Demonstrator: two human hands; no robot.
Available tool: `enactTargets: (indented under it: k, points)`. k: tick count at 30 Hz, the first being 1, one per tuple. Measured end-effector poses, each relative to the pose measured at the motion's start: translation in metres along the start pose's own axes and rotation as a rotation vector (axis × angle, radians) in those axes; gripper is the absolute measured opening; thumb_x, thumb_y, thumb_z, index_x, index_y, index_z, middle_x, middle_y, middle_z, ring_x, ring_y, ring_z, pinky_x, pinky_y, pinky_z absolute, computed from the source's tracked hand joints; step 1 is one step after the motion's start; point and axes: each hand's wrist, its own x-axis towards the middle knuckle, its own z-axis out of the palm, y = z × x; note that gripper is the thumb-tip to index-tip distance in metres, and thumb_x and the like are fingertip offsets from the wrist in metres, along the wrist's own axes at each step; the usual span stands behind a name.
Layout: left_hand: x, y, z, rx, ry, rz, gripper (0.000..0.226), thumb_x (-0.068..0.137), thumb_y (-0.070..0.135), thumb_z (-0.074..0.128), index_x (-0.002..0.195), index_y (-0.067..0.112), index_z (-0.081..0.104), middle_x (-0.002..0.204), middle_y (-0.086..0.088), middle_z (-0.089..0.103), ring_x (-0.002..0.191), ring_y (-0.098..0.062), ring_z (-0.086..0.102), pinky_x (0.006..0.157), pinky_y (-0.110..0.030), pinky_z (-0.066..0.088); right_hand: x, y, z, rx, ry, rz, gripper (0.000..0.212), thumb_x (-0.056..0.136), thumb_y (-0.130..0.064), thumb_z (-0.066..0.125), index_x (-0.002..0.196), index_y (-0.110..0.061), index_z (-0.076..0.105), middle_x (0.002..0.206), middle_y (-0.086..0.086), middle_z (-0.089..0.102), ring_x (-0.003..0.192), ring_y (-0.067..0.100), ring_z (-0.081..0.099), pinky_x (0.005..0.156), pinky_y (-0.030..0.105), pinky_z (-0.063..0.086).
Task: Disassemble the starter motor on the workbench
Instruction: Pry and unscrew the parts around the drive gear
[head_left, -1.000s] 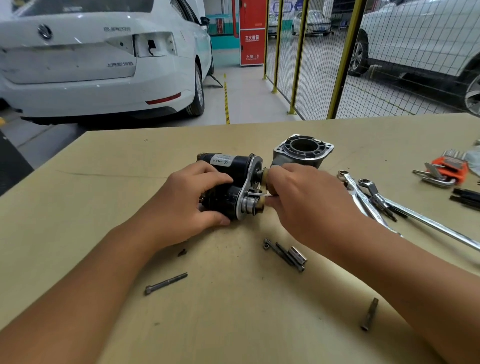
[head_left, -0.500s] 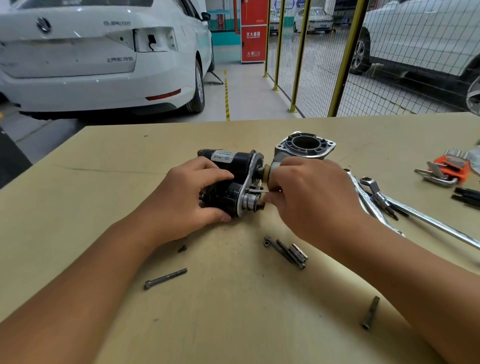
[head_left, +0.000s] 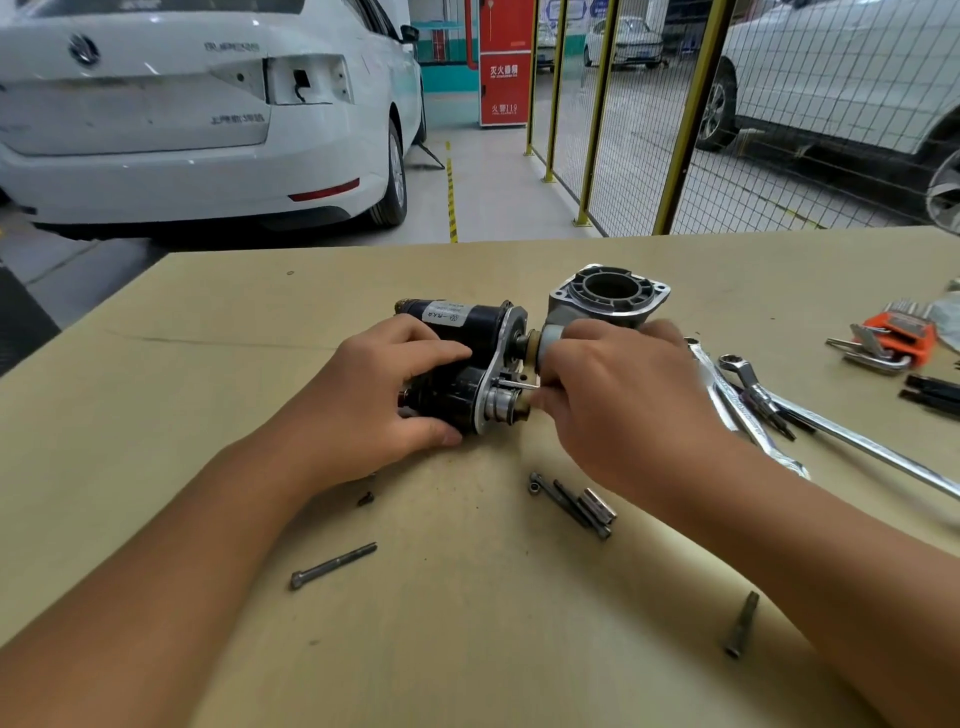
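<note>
The black starter motor (head_left: 470, 325) lies on its side in the middle of the workbench (head_left: 156, 395), its silver end plate facing right. My left hand (head_left: 379, 400) grips the black body from the near side. My right hand (head_left: 618, 395) is closed around the shaft and pinion parts sticking out of the end plate; a thin metal pin shows just left of its fingers. The detached grey aluminium nose housing (head_left: 608, 293) stands just behind my right hand, its round opening facing up.
Loose bolts lie near me: one long bolt (head_left: 332, 565) at front left, a bunch of bolts (head_left: 574, 504) below my right hand, a short bolt (head_left: 740, 626) at front right. Spanners (head_left: 748, 400) and an orange hex key set (head_left: 891, 338) lie on the right. The bench's far edge faces parked white cars.
Both hands have stayed on the motor; my right hand's fingers shifted slightly at the shaft end. The view moved a little.
</note>
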Motion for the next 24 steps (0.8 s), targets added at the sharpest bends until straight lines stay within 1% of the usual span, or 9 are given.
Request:
enactTargets:
  k: [3, 5, 7, 9, 11, 13, 17, 20, 24]
  points:
    - [0.001, 0.000, 0.000, 0.013, -0.024, -0.003, 0.076, 0.065, 0.027, 0.098, 0.135, 0.029, 0.068, 0.116, 0.015, 0.056, 0.108, -0.005, 0.056, 0.089, -0.019, 0.042, -0.001, 0.000, -0.004, 0.005, 0.012, -0.007, 0.022, 0.092, -0.036, 0.068, 0.083, -0.028, 0.049, 0.085, -0.009, 0.055, 0.076, 0.022, 0.057, 0.070, 0.035, 0.033]
    - [0.002, 0.000, -0.001, 0.019, -0.037, -0.004, 0.074, 0.066, 0.029, 0.098, 0.133, 0.031, 0.068, 0.117, 0.015, 0.056, 0.107, -0.002, 0.054, 0.087, -0.018, 0.040, -0.002, 0.003, -0.001, 0.121, -0.033, 0.001, 0.021, 0.095, -0.026, 0.065, 0.086, -0.023, 0.047, 0.082, -0.005, 0.055, 0.073, 0.024, 0.054, 0.061, 0.037, 0.039]
    - [0.002, 0.000, -0.001, 0.032, -0.045, -0.001, 0.073, 0.066, 0.030, 0.098, 0.132, 0.032, 0.068, 0.117, 0.014, 0.056, 0.105, -0.004, 0.054, 0.088, -0.016, 0.039, -0.001, 0.007, 0.002, 0.258, -0.027, 0.011, 0.011, 0.097, -0.019, 0.062, 0.091, -0.018, 0.053, 0.082, -0.001, 0.057, 0.074, 0.023, 0.053, 0.063, 0.039, 0.045]
    - [0.002, 0.001, -0.001, 0.029, -0.043, -0.002, 0.072, 0.066, 0.029, 0.098, 0.132, 0.030, 0.068, 0.117, 0.013, 0.056, 0.106, -0.008, 0.054, 0.089, -0.016, 0.039, 0.000, 0.007, 0.005, 0.390, 0.042, 0.032, 0.008, 0.096, -0.021, 0.063, 0.090, -0.016, 0.062, 0.081, -0.001, 0.061, 0.075, 0.018, 0.053, 0.066, 0.033, 0.042]
    - [0.002, 0.001, -0.001, 0.023, -0.033, 0.002, 0.072, 0.066, 0.028, 0.098, 0.132, 0.030, 0.068, 0.117, 0.012, 0.056, 0.106, -0.009, 0.055, 0.090, -0.017, 0.040, 0.003, 0.002, 0.009, 0.489, 0.053, 0.081, 0.015, 0.095, -0.028, 0.065, 0.085, -0.018, 0.068, 0.077, -0.004, 0.062, 0.071, 0.011, 0.053, 0.059, 0.022, 0.037]
    - [0.003, 0.001, -0.001, 0.023, -0.030, 0.004, 0.072, 0.066, 0.028, 0.098, 0.131, 0.029, 0.069, 0.117, 0.011, 0.057, 0.106, -0.010, 0.056, 0.089, -0.019, 0.041, 0.006, -0.005, 0.016, 0.512, 0.009, 0.085, 0.018, 0.096, -0.033, 0.064, 0.086, -0.020, 0.072, 0.077, -0.005, 0.062, 0.072, 0.008, 0.053, 0.058, 0.020, 0.036]
    - [0.002, 0.002, 0.000, 0.001, -0.023, 0.011, 0.072, 0.065, 0.026, 0.099, 0.130, 0.028, 0.070, 0.115, 0.011, 0.057, 0.106, -0.011, 0.057, 0.090, -0.023, 0.043, 0.012, -0.009, 0.026, 0.483, 0.016, 0.065, 0.016, 0.096, -0.029, 0.063, 0.086, -0.022, 0.072, 0.080, -0.003, 0.063, 0.076, 0.013, 0.054, 0.064, 0.030, 0.040]
    - [0.003, 0.002, -0.001, -0.005, -0.017, 0.019, 0.072, 0.064, 0.026, 0.099, 0.130, 0.028, 0.071, 0.115, 0.010, 0.058, 0.106, -0.010, 0.057, 0.092, -0.023, 0.043, 0.015, -0.008, 0.029, 0.504, 0.036, 0.075, 0.015, 0.094, -0.027, 0.065, 0.083, -0.022, 0.072, 0.075, -0.006, 0.063, 0.072, 0.010, 0.054, 0.060, 0.026, 0.037]
    - [0.004, 0.002, -0.002, -0.018, -0.027, 0.011, 0.072, 0.063, 0.026, 0.099, 0.129, 0.029, 0.071, 0.115, 0.009, 0.059, 0.107, -0.012, 0.058, 0.094, -0.028, 0.047, 0.018, -0.007, 0.029, 0.586, 0.017, 0.118, 0.012, 0.091, -0.024, 0.067, 0.082, -0.022, 0.075, 0.073, -0.009, 0.066, 0.069, 0.005, 0.058, 0.056, 0.022, 0.041]
